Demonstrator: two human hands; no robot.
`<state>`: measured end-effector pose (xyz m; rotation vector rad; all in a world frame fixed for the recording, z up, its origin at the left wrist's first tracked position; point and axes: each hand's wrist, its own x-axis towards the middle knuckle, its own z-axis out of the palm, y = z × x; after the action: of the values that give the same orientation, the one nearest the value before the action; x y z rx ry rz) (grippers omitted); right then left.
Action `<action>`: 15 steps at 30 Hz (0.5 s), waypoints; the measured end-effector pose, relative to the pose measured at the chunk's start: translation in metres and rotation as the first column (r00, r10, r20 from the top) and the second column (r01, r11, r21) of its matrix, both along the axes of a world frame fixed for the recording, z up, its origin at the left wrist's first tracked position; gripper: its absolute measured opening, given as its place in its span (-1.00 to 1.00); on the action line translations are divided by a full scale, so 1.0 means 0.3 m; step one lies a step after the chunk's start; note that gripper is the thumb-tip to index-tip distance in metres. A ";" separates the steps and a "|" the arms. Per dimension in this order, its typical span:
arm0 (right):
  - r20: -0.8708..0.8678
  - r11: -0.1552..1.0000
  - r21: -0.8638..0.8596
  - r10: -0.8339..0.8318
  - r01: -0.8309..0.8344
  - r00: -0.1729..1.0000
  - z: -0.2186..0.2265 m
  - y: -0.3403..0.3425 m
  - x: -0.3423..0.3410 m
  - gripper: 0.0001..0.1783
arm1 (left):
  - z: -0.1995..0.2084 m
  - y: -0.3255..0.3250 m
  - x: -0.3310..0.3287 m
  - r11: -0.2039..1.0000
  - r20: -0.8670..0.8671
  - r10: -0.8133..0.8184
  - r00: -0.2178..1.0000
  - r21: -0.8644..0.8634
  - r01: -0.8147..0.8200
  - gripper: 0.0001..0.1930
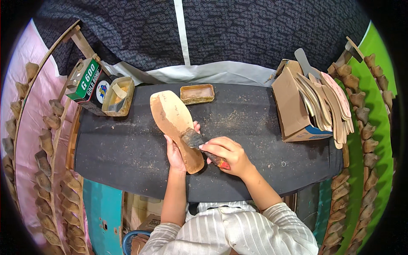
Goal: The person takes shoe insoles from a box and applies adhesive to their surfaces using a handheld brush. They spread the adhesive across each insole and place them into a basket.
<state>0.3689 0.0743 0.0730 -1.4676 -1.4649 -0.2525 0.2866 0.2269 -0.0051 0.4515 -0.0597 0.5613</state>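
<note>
A tan shoe insole (178,114) is tilted up over the table in my left hand (175,155), which grips its narrower part from beneath and along the left edge. Darker, wet-looking patches run along its left side and lower end. My right hand (231,156) is closed around the dark, red-marked handle of a glue brush (192,138). The brush's flat, blackened head lies against the insole's right side near the middle. Some fingers of my left hand are hidden behind the insole.
On the black-covered table (250,165) lie crumbs and dust. A shallow tray (197,101) stands beyond the insole. At left are a green-and-black can (90,80) and an open container (132,95) with yellowish contents. A cardboard box (291,104) of insoles stands right. Racks of shoe lasts (370,145) flank the table.
</note>
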 end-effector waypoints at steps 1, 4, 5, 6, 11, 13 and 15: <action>-0.029 0.999 -0.037 0.032 -0.033 0.999 -0.003 -0.006 0.001 -0.50 | 0.000 0.000 0.002 1.000 -0.012 0.001 1.000 -0.001 -0.001 -0.23; -0.079 0.986 -0.119 0.104 -0.113 0.991 -0.009 -0.031 0.008 -0.49 | 0.008 0.012 -0.001 0.997 -0.078 0.071 0.994 0.031 -0.068 -0.23; -0.085 0.981 -0.149 0.114 -0.125 0.990 -0.009 -0.038 0.006 -0.49 | 0.009 0.011 0.000 0.997 -0.080 0.070 0.994 0.044 -0.067 -0.24; -0.091 0.974 -0.178 0.123 -0.138 0.988 -0.007 -0.043 0.006 -0.49 | 0.009 0.006 0.003 0.997 -0.076 0.066 0.995 0.044 -0.063 -0.24; -0.109 0.997 -0.051 0.046 -0.052 0.993 0.012 -0.024 0.000 -0.52 | 0.005 -0.005 0.014 0.998 -0.023 0.011 1.000 0.060 -0.010 -0.24; -0.065 0.995 -0.090 0.042 -0.048 0.997 0.003 -0.019 -0.005 -0.51 | 0.006 -0.006 0.012 0.999 -0.046 0.028 0.999 0.032 -0.026 -0.24; -0.088 0.985 -0.120 0.110 -0.120 0.990 -0.007 -0.032 0.005 -0.50 | 0.008 -0.003 0.012 0.999 -0.067 0.045 0.997 0.005 -0.045 -0.24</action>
<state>0.3703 0.0647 0.0709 -1.4691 -1.5159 -0.0297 0.2903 0.2260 -0.0028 0.4753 0.0136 0.5896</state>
